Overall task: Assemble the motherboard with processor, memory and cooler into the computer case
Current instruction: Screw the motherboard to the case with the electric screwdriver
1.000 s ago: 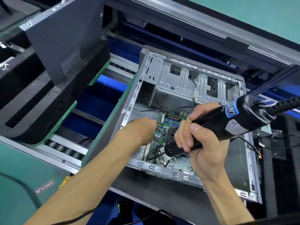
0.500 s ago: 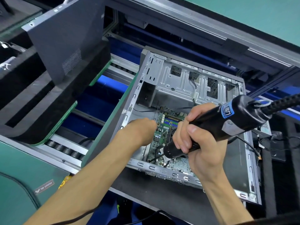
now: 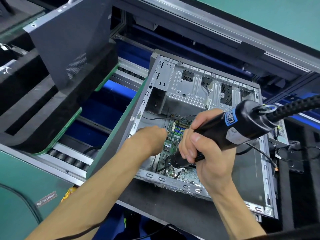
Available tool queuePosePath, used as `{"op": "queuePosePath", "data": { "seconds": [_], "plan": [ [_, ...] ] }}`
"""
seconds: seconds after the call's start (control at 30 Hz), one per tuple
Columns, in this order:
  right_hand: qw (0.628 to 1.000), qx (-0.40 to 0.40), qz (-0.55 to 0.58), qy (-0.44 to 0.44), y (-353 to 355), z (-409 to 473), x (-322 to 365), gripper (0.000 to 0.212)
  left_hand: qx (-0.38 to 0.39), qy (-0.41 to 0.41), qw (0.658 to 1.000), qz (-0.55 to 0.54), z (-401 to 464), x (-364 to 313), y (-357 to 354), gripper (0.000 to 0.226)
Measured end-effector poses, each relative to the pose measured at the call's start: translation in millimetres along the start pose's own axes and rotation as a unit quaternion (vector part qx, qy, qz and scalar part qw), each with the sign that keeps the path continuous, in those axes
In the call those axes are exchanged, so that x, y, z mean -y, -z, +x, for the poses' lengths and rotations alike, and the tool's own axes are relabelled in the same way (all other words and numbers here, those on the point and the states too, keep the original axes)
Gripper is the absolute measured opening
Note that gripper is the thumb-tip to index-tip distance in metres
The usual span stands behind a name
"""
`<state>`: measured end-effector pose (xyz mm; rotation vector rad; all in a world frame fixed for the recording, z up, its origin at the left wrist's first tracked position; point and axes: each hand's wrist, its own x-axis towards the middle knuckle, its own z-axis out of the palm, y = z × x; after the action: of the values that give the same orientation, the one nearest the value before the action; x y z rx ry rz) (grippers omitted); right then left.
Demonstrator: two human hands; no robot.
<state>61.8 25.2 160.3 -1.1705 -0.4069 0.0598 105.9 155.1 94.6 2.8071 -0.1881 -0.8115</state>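
Lying open on its side, the computer case (image 3: pixel 204 94) holds the motherboard (image 3: pixel 170 148), where the left hand (image 3: pixel 150 141), fingers hidden, reaches in beside the right hand (image 3: pixel 204 153) gripping an electric screwdriver (image 3: pixel 230 134).

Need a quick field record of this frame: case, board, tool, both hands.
case: open grey metal computer case, lying on its side on the line
board: green motherboard inside the case, partly hidden by the hands
tool: black electric screwdriver with blue label band, tip angled down toward the board; tip itself hidden
right hand: grips the screwdriver body
left hand: inside the case at the board's left edge; fingers hidden, grip unclear
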Motion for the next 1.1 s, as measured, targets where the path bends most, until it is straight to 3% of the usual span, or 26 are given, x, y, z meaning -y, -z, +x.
{"op": "queuePosePath", "data": {
  "seconds": [0.63, 1.1],
  "plan": [
    [0.996, 0.056, -0.068, -0.013, -11, 11, -6, 0.019, 0.023, 0.004, 0.999, -0.043, -15, -3, 10, 0.018],
    [0.996, 0.015, -0.092, 0.013, -11, 9, -15, 0.017, 0.014, 0.004, 0.999, -0.032, -18, -3, 12, 0.02]
  ]
}}
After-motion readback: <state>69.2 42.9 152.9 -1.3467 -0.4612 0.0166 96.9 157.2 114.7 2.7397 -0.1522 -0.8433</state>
